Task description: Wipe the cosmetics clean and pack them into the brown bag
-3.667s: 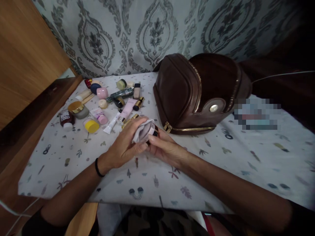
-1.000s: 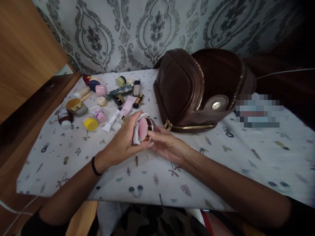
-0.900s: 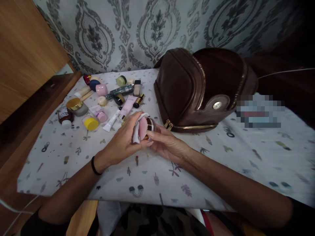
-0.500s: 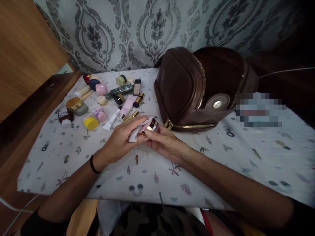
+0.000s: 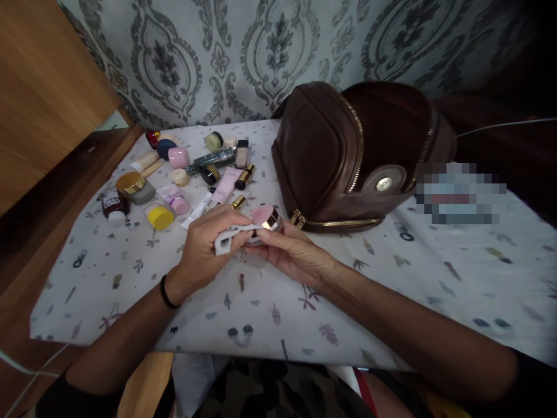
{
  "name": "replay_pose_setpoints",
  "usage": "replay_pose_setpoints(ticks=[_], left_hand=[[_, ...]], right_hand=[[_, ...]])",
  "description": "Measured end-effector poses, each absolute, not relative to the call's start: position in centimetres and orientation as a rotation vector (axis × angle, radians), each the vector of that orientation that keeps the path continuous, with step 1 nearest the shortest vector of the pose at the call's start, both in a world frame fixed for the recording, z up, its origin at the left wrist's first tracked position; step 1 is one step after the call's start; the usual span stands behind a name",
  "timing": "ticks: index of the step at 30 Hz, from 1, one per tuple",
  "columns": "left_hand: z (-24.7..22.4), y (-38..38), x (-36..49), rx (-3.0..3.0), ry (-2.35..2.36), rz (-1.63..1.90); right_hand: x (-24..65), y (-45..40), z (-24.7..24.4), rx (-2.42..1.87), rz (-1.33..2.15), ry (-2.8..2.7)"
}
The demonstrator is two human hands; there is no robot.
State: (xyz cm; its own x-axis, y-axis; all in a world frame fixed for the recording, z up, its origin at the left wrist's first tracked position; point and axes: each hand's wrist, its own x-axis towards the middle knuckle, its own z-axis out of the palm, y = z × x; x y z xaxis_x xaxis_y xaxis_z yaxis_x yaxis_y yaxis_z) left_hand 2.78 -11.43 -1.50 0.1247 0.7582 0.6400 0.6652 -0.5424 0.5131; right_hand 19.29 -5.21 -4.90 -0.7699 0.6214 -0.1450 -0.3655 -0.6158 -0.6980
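My right hand point(image 5: 296, 252) is closed around a small cosmetic jar point(image 5: 265, 217) with a pink top and a shiny gold band. Pinched in my left hand point(image 5: 209, 241) is a folded white wipe point(image 5: 228, 238), its edge touching the near side of the jar. Both hands meet above the patterned cloth, and the jar's underside is hidden by my fingers. Just beyond my left hand lie a gold lipstick tube point(image 5: 238, 202), a white tube point(image 5: 200, 209) and a pink tube point(image 5: 225, 184).
A brown leather bag point(image 5: 322, 157) with its zip undone stands at the back right. Several jars and bottles lie at the left, among them a yellow-capped jar point(image 5: 160, 217), a gold-lidded jar point(image 5: 136, 187) and a brown bottle point(image 5: 115, 204). A blurred-out item point(image 5: 461, 194) lies right of the bag.
My left hand has drawn the wipe slightly left and toward me, uncovering the jar's pink top. The right hand has stayed almost in place with the jar.
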Motion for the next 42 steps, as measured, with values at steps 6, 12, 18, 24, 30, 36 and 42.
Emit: replay_pose_setpoints(ticks=[6, 12, 18, 24, 30, 36, 42], left_hand=[[-1.8, -11.3, 2.9, 2.388, 1.399, 1.306], [-2.9, -11.0, 3.0, 2.528, 1.277, 1.001], [-3.4, -11.1, 2.9, 2.536, 1.299, 1.066], [-3.0, -11.3, 2.7, 2.525, 1.336, 1.214], [-2.6, -11.3, 2.8, 2.542, 1.397, 1.341], [-2.5, -11.3, 3.0, 2.633, 1.436, 1.376], [-2.3, -11.5, 3.1, 2.71, 1.553, 1.334]], right_hand=[[19.2, -5.2, -4.8, -0.459, 2.353, -0.915], [19.2, -5.4, -4.5, -0.413, 2.352, -0.99], [19.2, -5.5, -4.4, -0.35, 2.367, -1.054], [19.2, -5.4, -4.7, -0.39, 2.382, -1.026], [19.3, -5.4, -5.0, -0.449, 2.374, -0.999], [19.2, -5.2, -5.3, -0.461, 2.362, -0.893], [19.2, -5.1, -4.7, -0.417, 2.317, -0.905]])
